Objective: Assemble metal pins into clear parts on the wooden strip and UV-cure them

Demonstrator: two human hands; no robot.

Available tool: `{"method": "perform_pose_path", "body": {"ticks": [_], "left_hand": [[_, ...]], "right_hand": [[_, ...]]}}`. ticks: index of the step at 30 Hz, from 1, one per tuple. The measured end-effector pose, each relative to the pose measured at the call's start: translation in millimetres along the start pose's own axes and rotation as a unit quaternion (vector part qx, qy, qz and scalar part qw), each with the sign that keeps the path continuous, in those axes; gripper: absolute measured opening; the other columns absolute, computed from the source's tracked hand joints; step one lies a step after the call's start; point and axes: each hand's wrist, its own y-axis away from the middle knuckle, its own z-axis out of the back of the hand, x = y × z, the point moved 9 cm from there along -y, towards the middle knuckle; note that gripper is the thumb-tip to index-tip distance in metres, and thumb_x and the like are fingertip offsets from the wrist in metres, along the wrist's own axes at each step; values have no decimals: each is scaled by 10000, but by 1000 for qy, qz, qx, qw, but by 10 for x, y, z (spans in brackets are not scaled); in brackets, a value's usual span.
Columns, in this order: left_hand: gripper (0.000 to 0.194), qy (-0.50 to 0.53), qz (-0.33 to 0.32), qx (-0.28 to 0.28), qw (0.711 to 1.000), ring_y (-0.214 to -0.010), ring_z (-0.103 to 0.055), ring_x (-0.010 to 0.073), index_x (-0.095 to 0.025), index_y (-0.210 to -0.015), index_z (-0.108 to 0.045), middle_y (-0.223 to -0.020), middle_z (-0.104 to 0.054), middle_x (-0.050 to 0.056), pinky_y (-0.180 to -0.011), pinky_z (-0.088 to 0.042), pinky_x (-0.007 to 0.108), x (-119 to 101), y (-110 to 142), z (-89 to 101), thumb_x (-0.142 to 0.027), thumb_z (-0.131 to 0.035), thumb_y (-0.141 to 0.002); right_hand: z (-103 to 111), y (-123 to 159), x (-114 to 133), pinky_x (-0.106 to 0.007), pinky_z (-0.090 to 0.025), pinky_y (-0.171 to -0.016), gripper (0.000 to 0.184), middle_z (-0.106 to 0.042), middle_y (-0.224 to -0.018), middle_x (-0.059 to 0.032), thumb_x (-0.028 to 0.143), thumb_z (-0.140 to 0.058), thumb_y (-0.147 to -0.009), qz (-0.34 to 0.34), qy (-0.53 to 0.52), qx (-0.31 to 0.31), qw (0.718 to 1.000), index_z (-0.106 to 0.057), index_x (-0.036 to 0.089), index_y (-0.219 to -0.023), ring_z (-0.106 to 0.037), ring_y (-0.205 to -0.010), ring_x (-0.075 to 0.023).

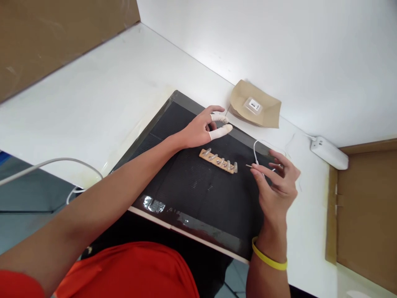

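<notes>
My left hand (pixel 201 126) hovers above the far side of the black mat (pixel 186 182), with white finger cots on two fingers. Those two covered tips come close together in a pinch; whatever is between them is too small to make out. Below it on the mat lies a tan strip (pixel 214 162) bearing several short clear tube-like pieces and small shiny round spots. To the strip's right, my right hand (pixel 276 182) pinches a thin metal rod (pixel 249 166) between thumb and fingertips, its tip pointing left toward the strip without touching it.
Behind the mat stands a brown paper tray (pixel 269 111) with a small clear labelled box (pixel 252 106) inside. A white power strip (pixel 329 153) lies at the right; a white cable (pixel 254 150) loops beside my right hand. Cardboard panels (pixel 366 207) border the white table.
</notes>
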Motion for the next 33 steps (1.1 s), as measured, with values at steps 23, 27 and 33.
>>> {"method": "perform_pose_path", "body": {"ticks": [23,27,33], "left_hand": [[352,-8,-19,-5,1000,-826,-609,107,-192,-1069,-721,-1478,-516,91,-774,-533,303,7,8,1,-505,-708,-909],[352,1,-16,-6,1000,-816,-602,104,-192,-1057,-720,-1483,-514,90,-764,-531,300,12,10,-2,-508,-719,-902],[400,17,-10,-12,1000,-803,-598,108,-213,-1073,-732,-1487,-514,86,-776,-538,318,44,-10,3,-566,-704,-887]], "right_hand": [[-258,39,-383,-364,-651,-794,51,-759,-1026,-25,290,-817,-847,-179,-229,149,945,-844,329,-866,-711,-932,-185],[-341,77,-335,-358,-658,-743,26,-763,-996,-39,326,-820,-836,-199,-254,209,923,-842,312,-839,-714,-916,-200],[-250,22,-477,-363,-613,-844,34,-752,-965,-18,286,-789,-852,-193,-227,119,947,-821,296,-859,-701,-930,-185]]}}
